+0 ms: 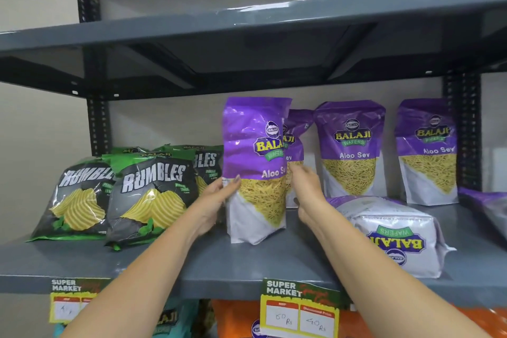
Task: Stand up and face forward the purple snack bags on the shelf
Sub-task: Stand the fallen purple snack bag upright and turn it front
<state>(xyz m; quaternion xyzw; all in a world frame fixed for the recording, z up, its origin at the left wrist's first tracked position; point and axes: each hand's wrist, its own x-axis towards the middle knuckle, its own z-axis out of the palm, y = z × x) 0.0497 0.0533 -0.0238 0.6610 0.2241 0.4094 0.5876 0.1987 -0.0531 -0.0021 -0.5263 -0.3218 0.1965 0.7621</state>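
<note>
A purple Aloo Sev bag (253, 162) stands upright on the grey shelf (219, 263), turned slightly to the right. My left hand (216, 200) grips its left edge with the thumb on the front. My right hand (307, 189) touches its right side, fingers partly hidden behind it. Behind it stands another purple bag (297, 145), mostly hidden. Two more purple bags (352, 151) (428, 153) stand facing forward on the right. One purple bag (395, 236) lies flat on its back in front of them, label upside down. A further purple bag (485, 208) lies at the far right edge.
Several green and black Rumbles chip bags (148, 197) lean on the left of the shelf. Price tags (299, 310) hang from the shelf's front edge. An upper shelf (247, 25) hangs close overhead. Orange bags (236, 318) sit on the shelf below.
</note>
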